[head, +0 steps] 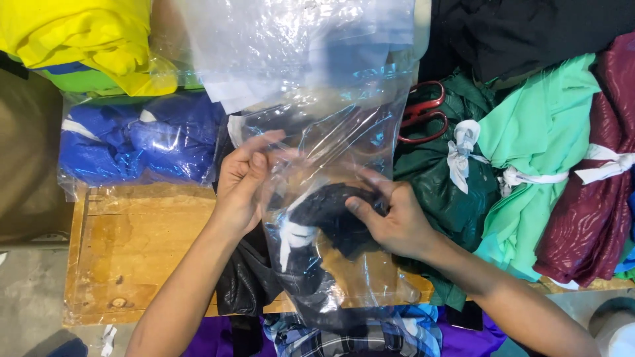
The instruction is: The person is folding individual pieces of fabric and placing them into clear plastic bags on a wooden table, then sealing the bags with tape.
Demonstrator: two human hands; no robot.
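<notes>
- Fingers first: those of our left hand [243, 185] are pinched together on the edge of a clear bag [331, 198]; those of our right hand [390, 221] are curled shut on a dark garment [331, 218], gripping it through the plastic.
- We see the garment lying low in the bag, bunched, with a white strip showing on its left side; the bag hangs over the middle of the counter [132, 251], its upper part rising away from us.
- To do this well, we judge it best to keep the left pinch firm on the film so the bag stays taut, and to work the garment flat with the right hand so it sits without a lump.
- Under the bag lies more dark cloth [241, 284], draped off the counter's near edge.
- Left of our hands sits a sealed clear pack of blue cloth [132, 135], oblong and shiny; behind it a yellow and green pile [86, 39].
- Right of the bag, red scissors [423, 112] rest on a dark green bundle [443, 178] tied with white strips.
- Further right lie a mint green bundle [542, 145] and a maroon bundle [595, 198], each tied in white; black cloth [529, 33] lies behind them.
- At the near edge we see plaid cloth [357, 337] and purple cloth [211, 337].
- We can make out no labels or signs.
</notes>
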